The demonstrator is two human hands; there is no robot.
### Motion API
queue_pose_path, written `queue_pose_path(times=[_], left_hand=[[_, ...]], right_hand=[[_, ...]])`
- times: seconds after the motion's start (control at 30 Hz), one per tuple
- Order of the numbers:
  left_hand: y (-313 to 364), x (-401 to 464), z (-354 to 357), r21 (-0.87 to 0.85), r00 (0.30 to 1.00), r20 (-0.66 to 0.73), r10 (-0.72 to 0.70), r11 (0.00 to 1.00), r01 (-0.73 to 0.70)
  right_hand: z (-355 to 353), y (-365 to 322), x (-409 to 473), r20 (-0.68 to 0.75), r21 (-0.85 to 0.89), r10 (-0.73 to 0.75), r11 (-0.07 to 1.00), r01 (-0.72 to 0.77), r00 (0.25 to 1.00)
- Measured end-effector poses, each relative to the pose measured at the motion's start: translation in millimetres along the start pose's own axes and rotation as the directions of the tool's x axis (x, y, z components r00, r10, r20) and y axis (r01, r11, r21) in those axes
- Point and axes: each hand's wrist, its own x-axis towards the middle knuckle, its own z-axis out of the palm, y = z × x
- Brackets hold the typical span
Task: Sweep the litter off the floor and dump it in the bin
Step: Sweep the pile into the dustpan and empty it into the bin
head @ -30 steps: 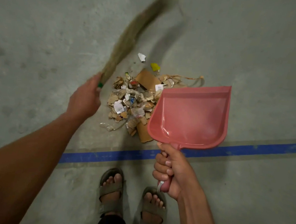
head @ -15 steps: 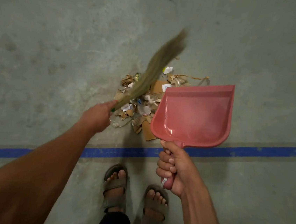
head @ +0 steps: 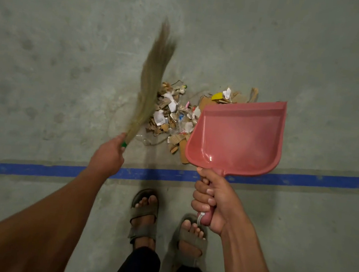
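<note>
While the sandalled feet (head: 143, 216) stand planted just this side of the blue floor line (head: 37, 168), the right hand (head: 213, 203) is nearest the action, fingers wrapped tight round the handle of the pink dustpan (head: 238, 137). That pan looks like light, rigid plastic, easy to steer from the handle alone, and it is tilted up with nothing in it. To the left, the left hand (head: 107, 157) clamps its curled fingers round the green-bound neck of the grass broom (head: 153, 82), which is the sensible place to hold it: the bristles are long, soft and whippy, blurring as they fan out to the far side. Just beyond the line, between broom and pan, sits the litter pile (head: 174, 115), the pan hiding its right edge: torn cardboard, paper scraps, bits of clear wrapper, a yellow piece at the far right. All featherweight stuff, I'd say, so hard flicks would scatter it; short, gentle strokes should do. The pan's lip will need pressing flat on the concrete floor (head: 74, 36) or scraps may slip underneath. No bin in view.
</note>
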Motion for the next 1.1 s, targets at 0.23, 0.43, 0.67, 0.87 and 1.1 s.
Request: queue_pose_path(times=[0.23,0.43,0.67,0.87,1.1], left_hand=[[30,-39,5,-0.082,0.979,-0.038,0.200,0.976,-0.202],[89,23,-34,-0.054,0.929,-0.252,0.270,0.955,-0.292],[207,188,-92,0.135,0.956,-0.148,0.255,0.962,-0.236],[274,253,-101,0.313,0.965,-0.096,0.243,0.928,-0.203],[186,160,-68,0.340,0.943,0.089,0.319,0.880,-0.330]], right_hand=[[4,-3,1,0.012,0.028,-0.017,0.999,0.017,1.000],[20,-41,20,0.097,0.101,-0.070,0.993,0.060,0.993],[46,-100,55,0.234,0.128,-0.101,0.989,0.073,0.967],[43,-135,84,0.259,0.153,-0.106,0.986,0.068,0.960],[31,-116,66,0.171,0.172,-0.067,0.984,0.037,0.983]])
